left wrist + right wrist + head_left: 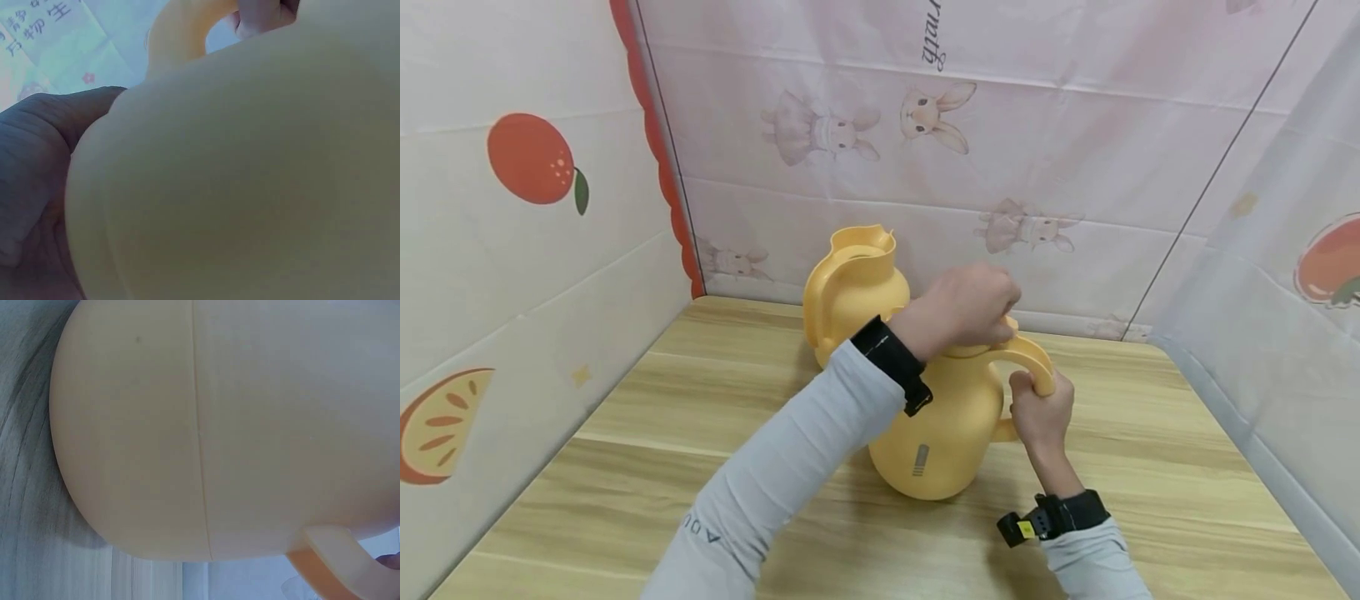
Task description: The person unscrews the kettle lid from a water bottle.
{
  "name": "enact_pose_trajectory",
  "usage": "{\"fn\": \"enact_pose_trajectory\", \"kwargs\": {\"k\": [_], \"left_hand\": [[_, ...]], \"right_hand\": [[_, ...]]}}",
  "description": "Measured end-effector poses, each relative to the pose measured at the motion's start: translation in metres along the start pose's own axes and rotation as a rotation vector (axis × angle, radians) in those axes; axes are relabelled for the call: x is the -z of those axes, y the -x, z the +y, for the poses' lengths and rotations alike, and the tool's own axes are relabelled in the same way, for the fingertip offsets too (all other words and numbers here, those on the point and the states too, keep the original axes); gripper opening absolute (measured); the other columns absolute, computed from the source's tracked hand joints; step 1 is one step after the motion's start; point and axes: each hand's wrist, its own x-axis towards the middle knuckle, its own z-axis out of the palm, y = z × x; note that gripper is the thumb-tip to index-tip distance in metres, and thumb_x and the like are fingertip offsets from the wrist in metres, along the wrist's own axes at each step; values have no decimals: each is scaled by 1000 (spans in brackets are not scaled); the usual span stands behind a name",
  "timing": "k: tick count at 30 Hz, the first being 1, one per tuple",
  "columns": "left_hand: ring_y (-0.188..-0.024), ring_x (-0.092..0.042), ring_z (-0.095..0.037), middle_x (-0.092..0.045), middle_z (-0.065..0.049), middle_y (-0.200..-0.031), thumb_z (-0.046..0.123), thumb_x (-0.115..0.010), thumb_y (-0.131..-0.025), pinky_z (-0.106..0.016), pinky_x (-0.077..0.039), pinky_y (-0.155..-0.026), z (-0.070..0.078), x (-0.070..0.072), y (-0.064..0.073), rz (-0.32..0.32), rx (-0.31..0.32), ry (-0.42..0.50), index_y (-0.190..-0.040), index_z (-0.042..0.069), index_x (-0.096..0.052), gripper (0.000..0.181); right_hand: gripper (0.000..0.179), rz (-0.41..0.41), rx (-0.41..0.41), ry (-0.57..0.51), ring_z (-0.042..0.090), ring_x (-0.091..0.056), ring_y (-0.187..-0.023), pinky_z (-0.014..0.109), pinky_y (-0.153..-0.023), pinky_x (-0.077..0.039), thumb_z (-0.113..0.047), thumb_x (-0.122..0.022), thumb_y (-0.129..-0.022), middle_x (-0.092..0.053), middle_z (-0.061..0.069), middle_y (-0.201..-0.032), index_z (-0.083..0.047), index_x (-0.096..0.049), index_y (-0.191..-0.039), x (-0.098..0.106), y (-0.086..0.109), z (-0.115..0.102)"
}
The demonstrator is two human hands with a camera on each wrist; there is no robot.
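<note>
A yellow thermos jug [943, 433] stands upright on the wooden table, a small grey mark low on its front. My left hand [966, 304] reaches across its top and grips there with curled fingers; the part under the palm is hidden. At the jug's right side, my right hand [1045, 412] holds the curved handle [1026, 354]. In the left wrist view, the thumb [90, 109] lies along the jug's rounded edge. Smooth jug wall fills most of the right wrist view, with the handle's lower end [340, 556] at bottom right.
A second yellow jug [853, 304] stands close behind and to the left, its spout and handle in sight. The wooden table [647, 467] meets a pink rabbit-print sheet [865, 67] at the back. Fruit-print sheets [512, 275] rise at both sides.
</note>
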Motion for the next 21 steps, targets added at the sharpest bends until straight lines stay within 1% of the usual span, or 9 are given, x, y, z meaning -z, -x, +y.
{"fn": "enact_pose_trajectory", "kwargs": {"k": [2,4,8,12,15,17,21], "left_hand": [[-55,-35,-10,-34,3,-61,18,-58,-80,-22,-26,-47,-2,1,-3,-20,22,35,-66,14,-47,18],[-55,-38,-10,-36,4,-61,21,-60,-80,-21,-27,-48,-4,3,-6,-35,38,56,-66,14,-47,20],[-59,-44,-10,-44,4,-63,28,-64,-81,-21,-31,-50,-9,4,-9,-67,79,103,-67,14,-50,24],[-62,-47,-10,-49,5,-65,35,-67,-81,-22,-34,-53,-12,5,-12,-97,117,117,-68,15,-54,27],[-62,-46,-10,-46,5,-64,37,-67,-82,-21,-34,-54,-13,6,-15,-108,141,114,-66,14,-52,32],[-61,-44,-10,-44,5,-62,38,-68,-83,-21,-33,-54,-15,7,-17,-102,160,116,-65,14,-50,34],[-60,-41,-10,-39,4,-61,38,-68,-83,-22,-31,-54,-25,6,-20,-89,230,159,-64,13,-47,37]], "right_hand": [[28,5,-2,-3,1,-38,-32,17,-33,-28,11,-44,-69,-37,-9,-41,-9,-34,-53,0,0,0],[28,9,-3,-7,1,-39,-32,16,-33,-28,11,-44,-69,-37,-9,-40,-9,-34,-52,0,-1,1],[29,9,-19,-15,1,-39,-33,16,-33,-29,11,-45,-70,-37,-10,-40,-9,-34,-52,-1,0,1],[29,7,-24,-10,1,-38,-32,16,-33,-28,11,-45,-69,-37,-11,-40,-10,-34,-52,-1,0,1],[30,9,-22,-3,1,-37,-32,16,-33,-27,11,-45,-69,-37,-11,-39,-10,-33,-51,0,1,0],[30,7,-24,-8,1,-38,-32,16,-33,-27,11,-44,-69,-37,-11,-39,-10,-33,-51,0,1,0],[29,-4,-35,-24,2,-38,-32,16,-33,-27,12,-43,-69,-36,-10,-39,-10,-34,-52,0,1,1]]}}
